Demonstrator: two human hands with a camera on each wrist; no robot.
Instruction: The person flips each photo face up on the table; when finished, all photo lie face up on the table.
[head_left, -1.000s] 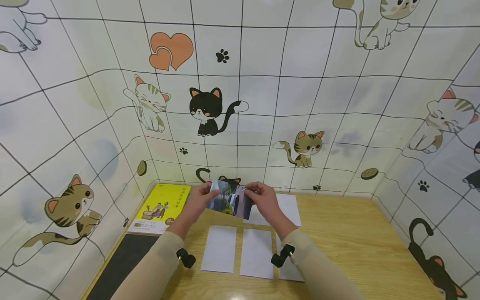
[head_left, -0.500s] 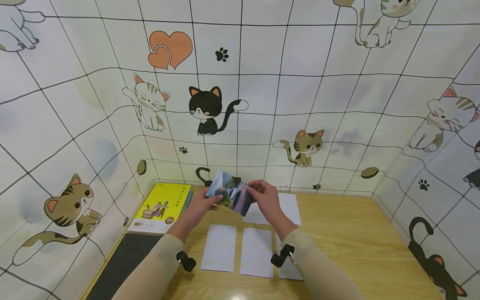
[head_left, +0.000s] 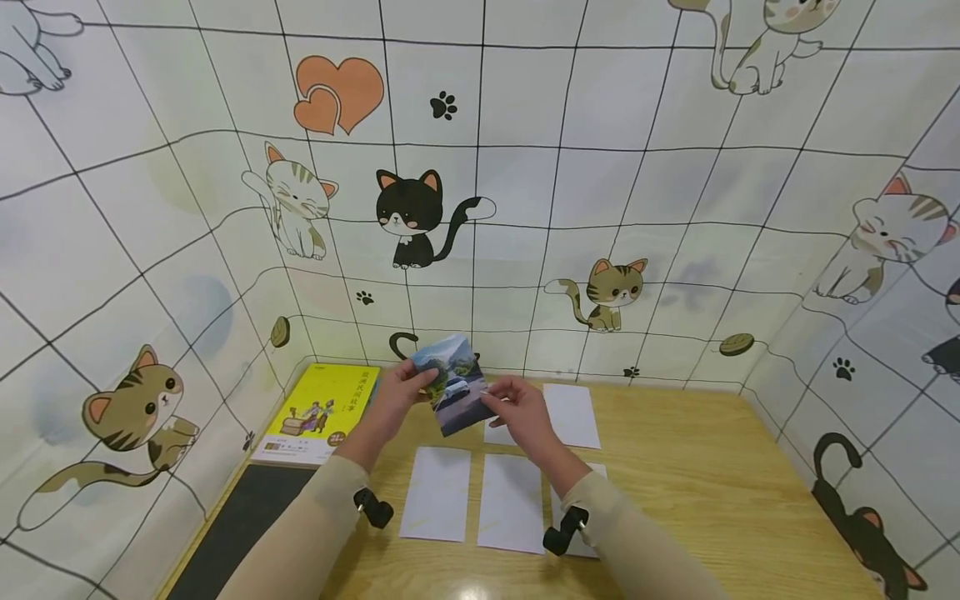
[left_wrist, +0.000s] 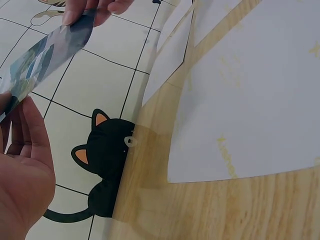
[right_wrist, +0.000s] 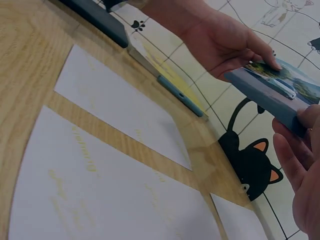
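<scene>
A photo card [head_left: 459,390] with a car on a road, trees and hills is held up above the far part of the table, tilted. My left hand [head_left: 388,410] pinches its left edge, thumb on the picture side. At its lower right edge, my right hand [head_left: 527,417] grips it between thumb and fingers. The right wrist view shows the car on the card [right_wrist: 265,92] most plainly. White sheets [head_left: 435,493] with faint yellow marks lie on the table below my hands; my right forearm partly covers one of them.
A yellow-covered book [head_left: 322,408] lies at the back left of the wooden table [head_left: 720,483], with a dark flat panel [head_left: 232,533] in front of it. Fabric walls [head_left: 517,192] printed with cats and grid lines enclose the table at the back and sides.
The photo card has turned clockwise, so its sky side now points up rather than left. My right hand has come down a little with its edge. The white sheets have stayed put.
</scene>
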